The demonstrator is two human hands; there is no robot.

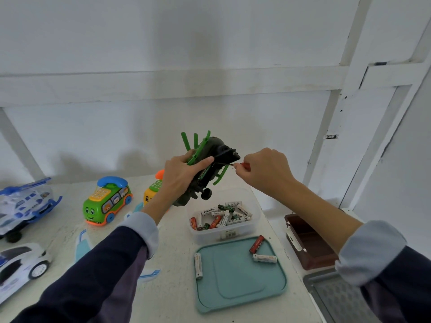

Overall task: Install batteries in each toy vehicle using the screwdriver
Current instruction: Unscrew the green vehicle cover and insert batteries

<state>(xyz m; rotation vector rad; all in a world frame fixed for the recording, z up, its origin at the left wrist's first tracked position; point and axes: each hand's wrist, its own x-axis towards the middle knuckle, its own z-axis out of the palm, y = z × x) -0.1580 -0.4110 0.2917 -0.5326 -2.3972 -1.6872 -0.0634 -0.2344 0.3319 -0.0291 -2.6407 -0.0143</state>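
The table (170,252) is carrying toys at frame left and a teal lid (240,290) at lower centre. Mid-frame, the left hand (179,176) is gripping the dark helicopter (210,164); the right hand (263,169) is pinching the screwdriver (231,164) against it, above the battery tub (224,217).

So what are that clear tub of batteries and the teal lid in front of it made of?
The tub looks like thin, clear plastic: the batteries show through its glossy wall. The teal lid seems a matte plastic, perhaps slightly rubbery, with rounded corners, a moulded raised rim and an even, dull colour. Which kind of plastic cannot be told.
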